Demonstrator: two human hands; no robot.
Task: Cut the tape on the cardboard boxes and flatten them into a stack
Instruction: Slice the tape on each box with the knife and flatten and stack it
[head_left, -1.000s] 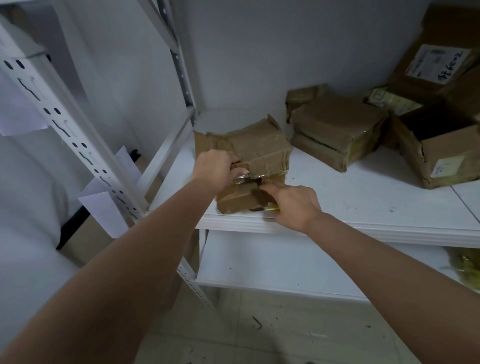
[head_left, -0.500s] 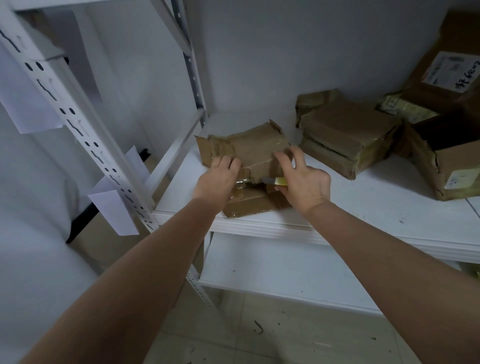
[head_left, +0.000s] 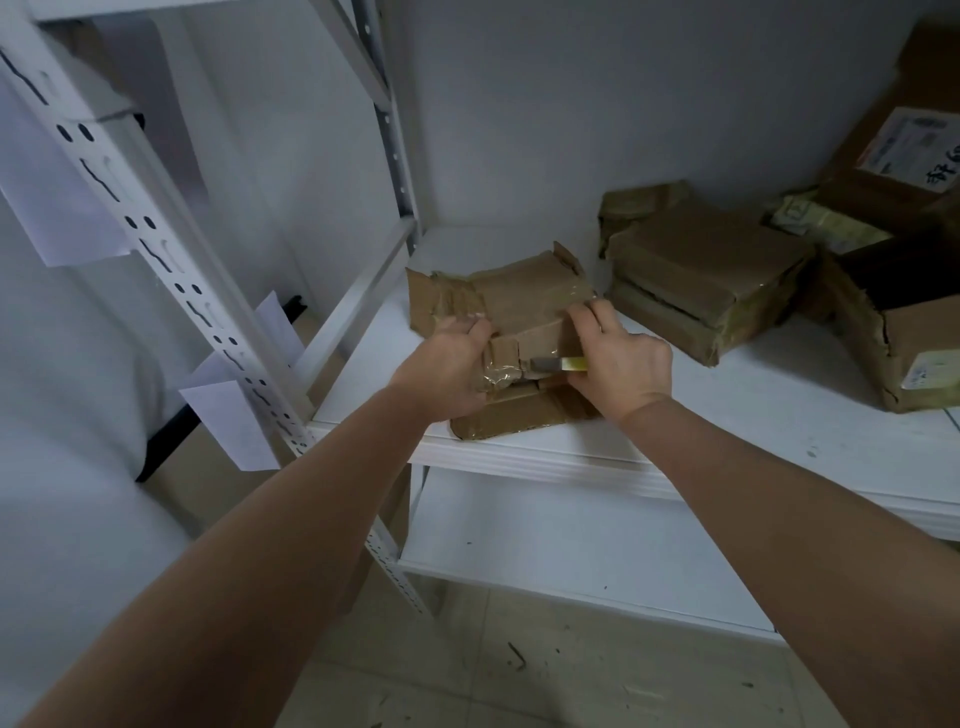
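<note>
A small brown cardboard box (head_left: 524, 296) wrapped in clear tape lies at the front left of the white shelf (head_left: 727, 415), with torn flaps open at its left and near sides. My left hand (head_left: 447, 364) grips its left near edge, fingers curled over the taped flap. My right hand (head_left: 618, 364) holds a yellow-handled utility knife (head_left: 558, 364), whose blade points left at the box's near side; two fingers reach up onto the box's top edge.
Two taped flat boxes (head_left: 706, 275) are stacked at the back middle of the shelf. An open box (head_left: 893, 332) and a big labelled box (head_left: 893, 156) stand at the right. A perforated white upright (head_left: 156, 249) rises at left. A lower shelf (head_left: 571, 545) lies beneath.
My right hand moved from the box's lower near side up to its right edge, bringing the knife higher. My left hand shifted down and left along the near flap.
</note>
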